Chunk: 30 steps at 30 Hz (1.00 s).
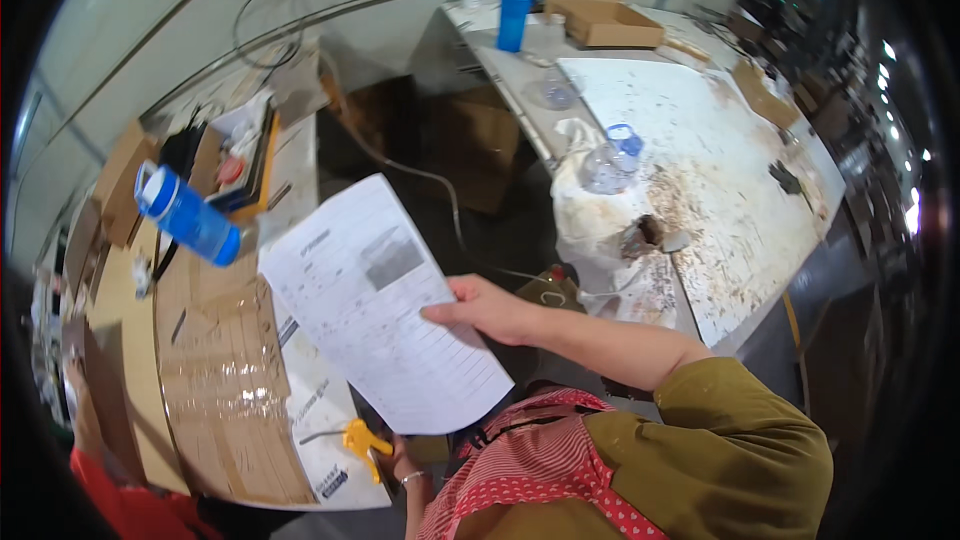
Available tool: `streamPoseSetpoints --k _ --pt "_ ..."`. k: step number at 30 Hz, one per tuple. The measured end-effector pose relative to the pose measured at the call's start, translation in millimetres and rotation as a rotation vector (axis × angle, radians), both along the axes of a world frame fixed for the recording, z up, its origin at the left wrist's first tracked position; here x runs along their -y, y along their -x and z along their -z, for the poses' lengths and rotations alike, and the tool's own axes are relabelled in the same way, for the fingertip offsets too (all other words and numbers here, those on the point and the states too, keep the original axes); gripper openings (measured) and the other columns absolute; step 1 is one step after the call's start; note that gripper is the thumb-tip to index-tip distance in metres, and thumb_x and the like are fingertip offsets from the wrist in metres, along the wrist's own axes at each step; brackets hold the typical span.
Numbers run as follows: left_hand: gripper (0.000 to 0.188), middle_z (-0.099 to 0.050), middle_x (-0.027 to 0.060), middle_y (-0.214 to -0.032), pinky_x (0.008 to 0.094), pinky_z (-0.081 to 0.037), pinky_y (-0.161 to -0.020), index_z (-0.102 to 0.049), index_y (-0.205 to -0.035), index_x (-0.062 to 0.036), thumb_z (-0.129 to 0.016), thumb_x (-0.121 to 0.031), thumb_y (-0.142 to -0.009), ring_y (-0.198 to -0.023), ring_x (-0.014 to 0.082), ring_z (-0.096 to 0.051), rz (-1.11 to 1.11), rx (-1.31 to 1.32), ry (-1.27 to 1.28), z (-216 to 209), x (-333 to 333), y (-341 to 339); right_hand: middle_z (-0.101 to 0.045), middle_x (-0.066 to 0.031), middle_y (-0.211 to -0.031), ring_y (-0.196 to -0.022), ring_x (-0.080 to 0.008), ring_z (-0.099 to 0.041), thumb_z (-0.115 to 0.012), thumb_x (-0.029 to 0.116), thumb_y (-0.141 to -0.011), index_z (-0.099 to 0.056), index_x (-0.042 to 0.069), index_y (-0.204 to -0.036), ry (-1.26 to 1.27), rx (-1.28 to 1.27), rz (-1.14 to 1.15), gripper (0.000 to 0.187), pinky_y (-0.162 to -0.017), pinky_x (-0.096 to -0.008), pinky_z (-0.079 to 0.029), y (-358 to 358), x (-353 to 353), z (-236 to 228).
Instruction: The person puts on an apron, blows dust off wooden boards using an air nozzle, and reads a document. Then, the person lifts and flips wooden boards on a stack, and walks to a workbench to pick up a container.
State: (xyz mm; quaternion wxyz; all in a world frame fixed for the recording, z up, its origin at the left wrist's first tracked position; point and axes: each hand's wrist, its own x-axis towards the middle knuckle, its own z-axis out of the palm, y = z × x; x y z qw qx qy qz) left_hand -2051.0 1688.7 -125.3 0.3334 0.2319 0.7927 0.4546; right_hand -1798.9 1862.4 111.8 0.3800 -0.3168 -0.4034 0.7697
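Frame centre: my right hand [490, 310] pinches the paper [385, 340] by its edge, likely keeping it readable | Lower centre: my left hand [402, 462] beside yellow tool [362, 438], grip unclear

Olive sleeve [740, 430]; red-striped, heart-trimmed apron [530, 465]; silvery bracelet [413, 477].
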Motion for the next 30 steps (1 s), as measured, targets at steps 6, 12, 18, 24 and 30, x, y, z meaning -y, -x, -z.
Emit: streamPoseSetpoints --k 6,12,18,24,30 --pt "0.048 -0.053 0.0176 -0.103 0.0352 -0.041 -0.082 -0.045 -0.109 0.0038 -0.065 -0.017 -0.071 -0.091 0.0283 -0.052 0.059 -0.317 0.172 41.6 23.8 39.8 -0.056 -0.0058 -0.087 -0.083 -0.0141 -0.053 -0.057 0.022 -0.081 -0.051 0.002 -0.095 -0.121 0.631 0.660 0.026 -0.073 -0.0296 -0.045 -143.8 -19.7 -82.7" --pt "0.069 -0.044 0.0165 -0.121 0.0316 -0.041 -0.084 -0.033 -0.125 0.0016 -0.067 -0.027 -0.072 -0.098 0.0246 -0.050 -0.027 -0.299 0.277 -22.5 -0.3 0.6 -0.055 -0.0090 -0.105 -0.098 -0.0176 -0.052 -0.050 0.021 -0.084 -0.047 0.000 -0.110 -0.176 -0.010 1.104 0.034 -0.086 -0.0297 -0.041 -306.7 -6.6 -81.4" --pt "0.070 -0.048 0.0134 -0.114 0.0331 -0.041 -0.077 -0.029 -0.128 -0.0052 -0.066 -0.025 -0.072 -0.091 0.0214 -0.051 -0.135 0.103 0.396 -25.9 11.9 2.8 -0.053 -0.0127 -0.111 -0.100 -0.0200 -0.052 -0.050 0.020 -0.084 -0.042 -0.002 -0.116 0.025 -0.003 1.269 0.040 -0.087 -0.0307 -0.041 -347.9 25.4 -32.5" --pt "0.038 -0.052 0.0035 -0.103 0.0230 -0.040 -0.073 -0.046 -0.110 -0.0030 -0.060 -0.014 -0.077 -0.088 0.0120 -0.050 0.315 0.256 0.303 -91.8 13.8 -63.4 -0.053 -0.0146 -0.110 -0.098 -0.0227 -0.054 -0.045 0.022 -0.087 -0.044 -0.004 -0.114 0.066 -0.047 1.220 0.038 -0.086 -0.0327 -0.043 -384.7 83.5 -20.2" --pt "0.022 -0.061 0.0112 -0.085 0.0270 -0.044 -0.070 -0.057 -0.096 -0.0028 -0.054 -0.017 -0.080 -0.078 0.0182 -0.058 1.101 0.127 0.092 16.3 -137.9 -206.4 -0.054 -0.0134 -0.110 -0.098 -0.0224 -0.054 -0.044 0.023 -0.087 -0.048 -0.001 -0.113 0.089 0.031 1.279 0.036 -0.086 -0.0340 -0.044 -406.1 114.7 -21.3"
